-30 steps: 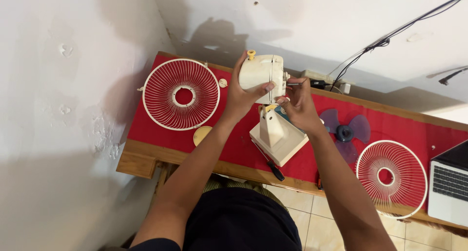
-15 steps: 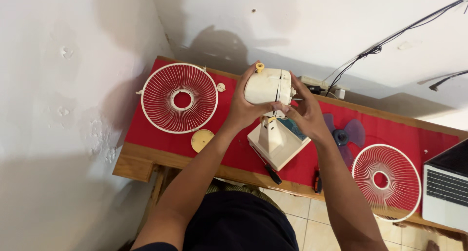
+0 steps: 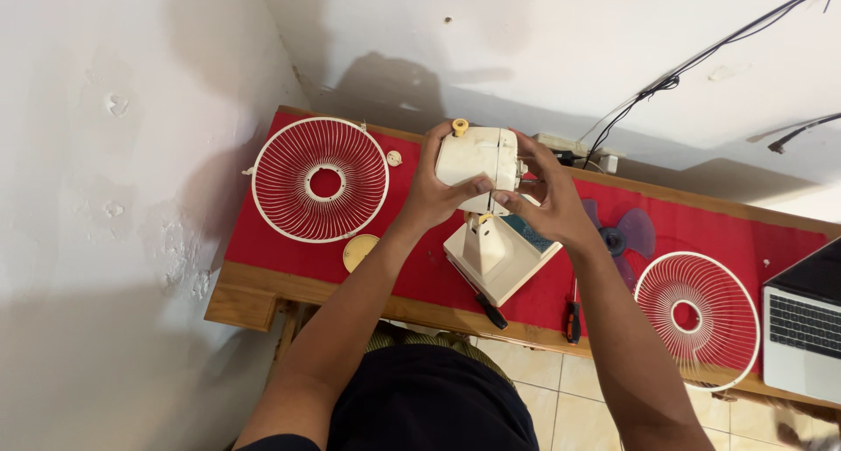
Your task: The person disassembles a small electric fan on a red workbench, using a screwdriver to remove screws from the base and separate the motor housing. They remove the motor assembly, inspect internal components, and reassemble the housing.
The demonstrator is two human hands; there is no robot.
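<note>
A cream fan motor housing [image 3: 473,158] with a yellow knob on top stands on its square cream base [image 3: 499,257] on the red-covered table [image 3: 263,241]. My left hand [image 3: 431,193] grips the housing from the left side. Fingers of my right hand [image 3: 545,197] close on the front of the housing at the shaft end. What the fingertips pinch there is hidden.
A white wire fan grille [image 3: 321,179] lies at the left, another grille [image 3: 697,315] at the right. A translucent purple fan blade [image 3: 624,235], a round cream cap [image 3: 359,251], two screwdrivers [image 3: 573,318] and a laptop [image 3: 804,328] are also on the table. Cables [image 3: 683,74] run along the wall.
The view has shifted a little. My hands stay on the motor housing, the right hand's fingers working at its front end.
</note>
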